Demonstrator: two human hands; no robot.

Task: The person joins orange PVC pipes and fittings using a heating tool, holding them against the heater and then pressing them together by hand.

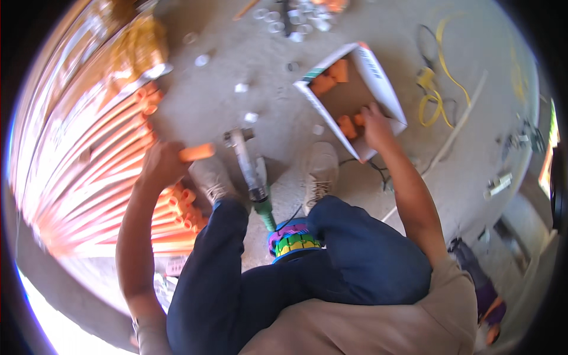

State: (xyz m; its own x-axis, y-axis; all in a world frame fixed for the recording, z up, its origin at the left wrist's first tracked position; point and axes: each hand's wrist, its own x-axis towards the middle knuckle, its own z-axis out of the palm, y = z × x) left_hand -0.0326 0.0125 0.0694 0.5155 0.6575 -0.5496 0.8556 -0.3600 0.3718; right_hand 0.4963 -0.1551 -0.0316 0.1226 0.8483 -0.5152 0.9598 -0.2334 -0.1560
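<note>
My left hand (165, 163) is closed around an orange pipe (197, 152) at the left of my legs, beside many long orange pipes (109, 139). My right hand (374, 124) reaches into a white cardboard box (377, 74) at the upper right, its fingers closed on one of the small orange fittings (358, 119). More orange fittings (331, 77) lie in the box's far end. A power tool (245, 163) with a metal head and green handle stands between my shoes, next to a multicoloured round object (293, 241) between my knees.
Small white fittings (284, 21) are scattered beyond my feet. A yellow cord (444, 106), a dark cable and a pale pipe (449, 142) lie at the right, with metal parts (498, 184) farther out. Another person (484, 293) in purple and grey is at the lower right. Wrapped goods (127, 50) lie upper left.
</note>
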